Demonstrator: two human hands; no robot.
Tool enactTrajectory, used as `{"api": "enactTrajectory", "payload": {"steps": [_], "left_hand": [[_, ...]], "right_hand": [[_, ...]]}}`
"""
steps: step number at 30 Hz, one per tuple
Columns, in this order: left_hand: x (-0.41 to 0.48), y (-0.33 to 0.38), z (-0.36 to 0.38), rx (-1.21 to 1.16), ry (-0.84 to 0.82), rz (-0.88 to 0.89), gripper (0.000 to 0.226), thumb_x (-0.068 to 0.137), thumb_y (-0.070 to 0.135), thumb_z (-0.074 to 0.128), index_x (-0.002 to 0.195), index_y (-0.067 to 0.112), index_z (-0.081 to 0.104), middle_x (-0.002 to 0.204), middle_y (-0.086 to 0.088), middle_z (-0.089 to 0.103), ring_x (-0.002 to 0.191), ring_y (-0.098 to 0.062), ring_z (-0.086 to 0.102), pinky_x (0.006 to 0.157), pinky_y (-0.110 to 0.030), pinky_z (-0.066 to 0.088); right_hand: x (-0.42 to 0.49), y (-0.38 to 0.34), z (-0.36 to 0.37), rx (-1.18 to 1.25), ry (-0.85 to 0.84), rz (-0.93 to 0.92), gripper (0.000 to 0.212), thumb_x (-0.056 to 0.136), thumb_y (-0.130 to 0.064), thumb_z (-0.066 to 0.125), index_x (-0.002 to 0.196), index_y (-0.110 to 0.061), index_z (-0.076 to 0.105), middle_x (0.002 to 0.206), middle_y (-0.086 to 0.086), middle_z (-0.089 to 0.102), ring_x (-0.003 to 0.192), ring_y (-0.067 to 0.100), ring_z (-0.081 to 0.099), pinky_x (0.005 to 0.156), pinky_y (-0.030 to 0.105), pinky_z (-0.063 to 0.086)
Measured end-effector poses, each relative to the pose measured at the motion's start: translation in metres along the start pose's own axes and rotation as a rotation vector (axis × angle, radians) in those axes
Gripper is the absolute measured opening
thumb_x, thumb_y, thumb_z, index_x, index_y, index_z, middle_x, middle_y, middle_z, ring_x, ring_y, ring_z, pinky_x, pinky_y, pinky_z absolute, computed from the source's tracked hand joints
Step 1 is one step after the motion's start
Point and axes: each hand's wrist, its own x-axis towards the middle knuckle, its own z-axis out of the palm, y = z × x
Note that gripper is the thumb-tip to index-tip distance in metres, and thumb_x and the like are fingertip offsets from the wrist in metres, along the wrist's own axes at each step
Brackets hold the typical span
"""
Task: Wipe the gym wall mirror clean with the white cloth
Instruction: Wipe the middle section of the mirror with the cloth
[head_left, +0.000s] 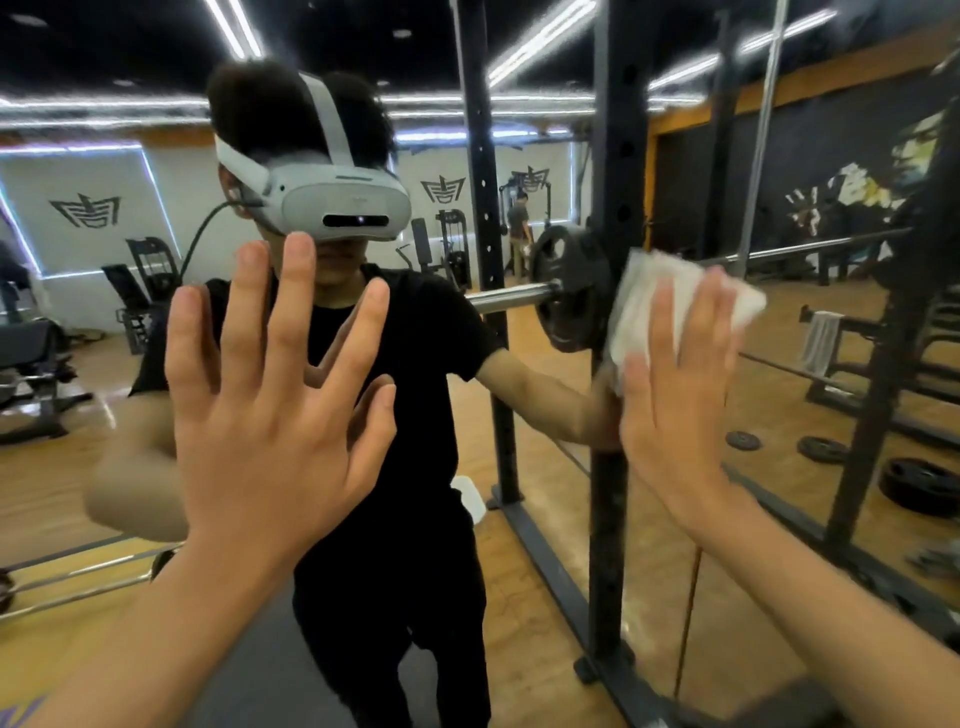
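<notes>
Head view puts you square in front of the wall mirror (78, 467), which fills nearly the whole frame and stands upright, its glass showing the gym floor, the machines and your own reflection. A dark rack upright (608, 519) runs top to bottom just left of your right hand (675, 395), with a barbell weight plate (571, 286) beside it. Your left hand (270, 405) is raised with its palm toward the glass, fingers straight, spread wide and pointing up; it holds nothing, and you cannot tell whether it touches the glass. Your right hand lies flat with fingers straight and pointing up, pressing the white cloth (654, 280) against the mirror. The cloth is bunched, its longer side running roughly left to right, sticking out past your fingertips.
</notes>
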Motion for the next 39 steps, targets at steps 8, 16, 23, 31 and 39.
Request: {"api": "enactTrajectory", "payload": {"steps": [8,16,23,31,39], "left_hand": [[-0.001,-0.001,-0.003,-0.006,-0.022,-0.004,0.061,0.108,0.039,0.048,0.165,0.021,0.036,0.171,-0.024,0.023,0.159,-0.044,0.021,0.126,-0.064,0.017],[0.000,-0.003,-0.005,-0.003,-0.064,-0.001,0.064,0.108,0.044,0.047,0.166,0.021,0.032,0.169,-0.028,0.024,0.156,-0.051,0.023,0.124,-0.069,0.018],[-0.017,0.005,-0.018,-0.110,-0.143,0.238,0.067,0.104,0.042,0.051,0.163,0.014,0.040,0.167,-0.032,0.024,0.155,-0.052,0.023,0.129,-0.059,0.013],[-0.112,0.050,-0.009,-0.168,-0.354,0.589,0.073,0.100,0.046,0.052,0.166,0.023,0.032,0.174,-0.016,0.021,0.162,-0.035,0.017,0.131,-0.052,0.011],[-0.136,0.045,0.011,0.011,-0.395,0.724,0.075,0.105,0.063,0.036,0.167,0.020,0.031,0.175,-0.015,0.021,0.161,-0.033,0.018,0.129,-0.054,0.007]], "right_hand": [[-0.121,-0.106,0.055,-0.045,-0.162,-0.381,0.060,0.113,-0.042,0.025,0.169,-0.033,0.004,0.176,0.011,-0.010,0.162,0.035,-0.005,0.129,0.060,-0.002],[-0.253,-0.025,0.066,0.001,-0.256,0.175,0.056,0.114,-0.040,0.018,0.167,-0.026,0.007,0.176,0.006,-0.009,0.162,0.030,0.002,0.122,0.063,0.032],[-0.250,-0.091,0.081,0.153,-0.160,0.534,0.059,0.115,-0.040,0.014,0.168,-0.017,0.005,0.175,0.018,-0.005,0.162,0.038,-0.001,0.130,0.057,0.010],[-0.257,-0.099,0.090,0.198,-0.098,0.593,0.059,0.114,-0.038,0.023,0.168,-0.018,0.011,0.175,0.017,-0.004,0.162,0.037,-0.002,0.129,0.058,0.014],[-0.235,-0.095,0.078,0.327,-0.084,0.677,0.061,0.113,-0.039,0.022,0.169,-0.025,0.001,0.175,0.009,-0.019,0.161,0.027,-0.018,0.128,0.063,0.009]]}}
